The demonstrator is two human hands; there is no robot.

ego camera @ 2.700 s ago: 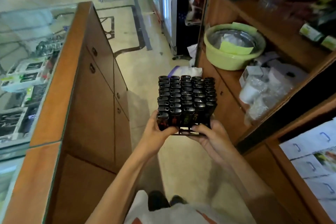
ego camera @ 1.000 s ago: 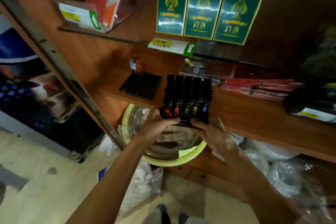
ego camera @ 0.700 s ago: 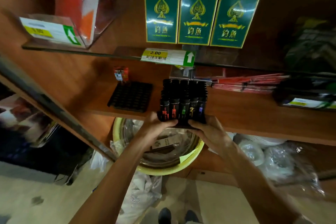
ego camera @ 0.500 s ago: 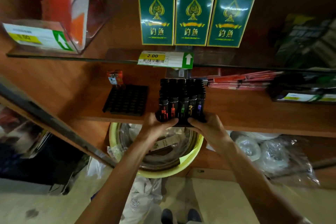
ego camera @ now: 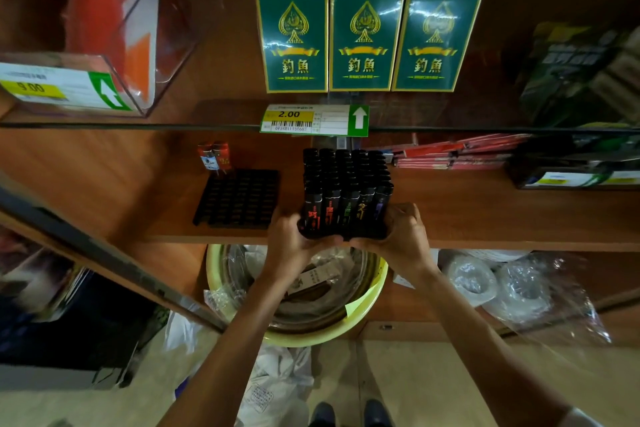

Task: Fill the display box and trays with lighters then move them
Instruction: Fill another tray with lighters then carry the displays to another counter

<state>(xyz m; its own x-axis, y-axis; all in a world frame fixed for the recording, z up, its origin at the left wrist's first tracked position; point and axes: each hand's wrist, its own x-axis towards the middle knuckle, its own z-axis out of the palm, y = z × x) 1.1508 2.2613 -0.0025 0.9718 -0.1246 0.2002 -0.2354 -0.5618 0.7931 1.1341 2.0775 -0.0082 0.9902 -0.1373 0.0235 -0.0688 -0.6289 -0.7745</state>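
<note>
Two trays. The full tray [ego camera: 343,238], packed with upright black lighters [ego camera: 346,180] bearing coloured print, is at the shelf [ego camera: 485,218] front edge. The left hand [ego camera: 292,248] and right hand [ego camera: 403,241] each grip a near corner. The empty tray [ego camera: 239,199] lies just left.

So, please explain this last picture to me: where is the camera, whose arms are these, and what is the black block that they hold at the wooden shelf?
There is no machine here: these are a person's bare arms. The camera sits on the person's head and looks forward and down, so the arms enter from below. The left hand and the right hand grip the near edge of a full tray of black lighters at the front of the wooden shelf. Left of it lies an empty tray, with two red lighters at its far corner. Three green packs stand above; a yellow basin sits below.
</note>
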